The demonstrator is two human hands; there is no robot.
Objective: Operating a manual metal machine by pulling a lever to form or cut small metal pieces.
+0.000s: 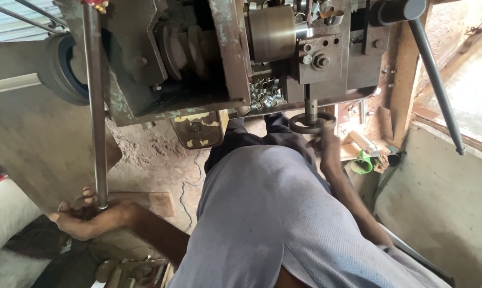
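At far left, a large dark pulley [65, 69] sits on the side of a worn metal machine [198, 58]. Just right of it a long steel rod [94, 106] runs straight down the frame from the machine's top.

Your left hand [89, 216] is at the rod's lower end, palm up. The fingers curl loosely round the tip, cupping it rather than clamping it. The floor beneath is bare dirt and concrete.

Your grey shirt and dark trousers fill the middle. Above your knees a chipped yellow plate [198, 128] hangs under the machine. Further right, a heap of small shiny metal rings [265, 90] lies on a ledge below a smooth steel drum [273, 32].

Right of the rings, a short shaft drops to a small dark handwheel [311, 121]. Your right hand [326, 146] is up against its rim, fingers touching it. The hand is blurred, so how firmly it holds cannot be told.

Beyond it a green cup [362, 164] lies on a cluttered shelf, and a long grey lever [435, 85] slants down at far right.

By the look of it, you are steadying the rod with one hand and working the handwheel with the other. Any next move calls for keeping the rod's tip seated in your palm and taking a firmer hold on the wheel rim.
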